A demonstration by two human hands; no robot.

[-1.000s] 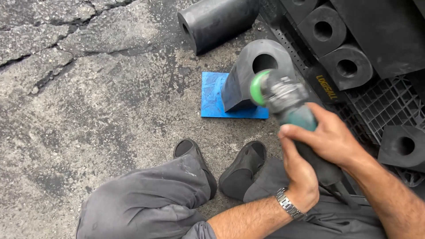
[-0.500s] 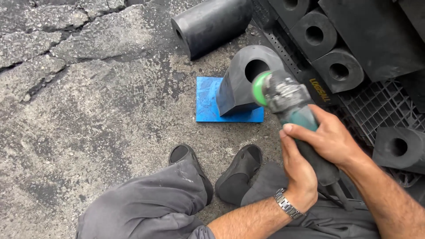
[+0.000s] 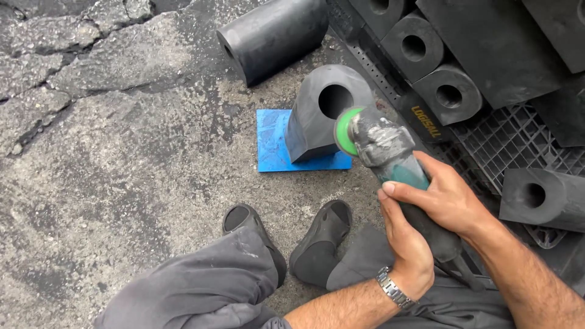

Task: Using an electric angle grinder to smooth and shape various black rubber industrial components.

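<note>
Grinder [image 3: 390, 161], a dust-caked angle tool with a teal body and a green disc guard, sits clamped in both hands: the right hand [image 3: 448, 201] wraps the body from above and the left hand [image 3: 411, 244], wristwatch at its wrist, closes round the rear grip just below. Its long axis runs up and to the left from the hands, so the disc end meets the upper edge of the grey rubber block [image 3: 323, 113], which stands upright on a blue mat [image 3: 271, 149] just ahead. The right hand is the nearer to that block. Beyond lie more bored rubber blocks [image 3: 451, 91], a black plastic pallet [image 3: 512, 137], and cracked pavement [image 3: 91, 122].
</note>
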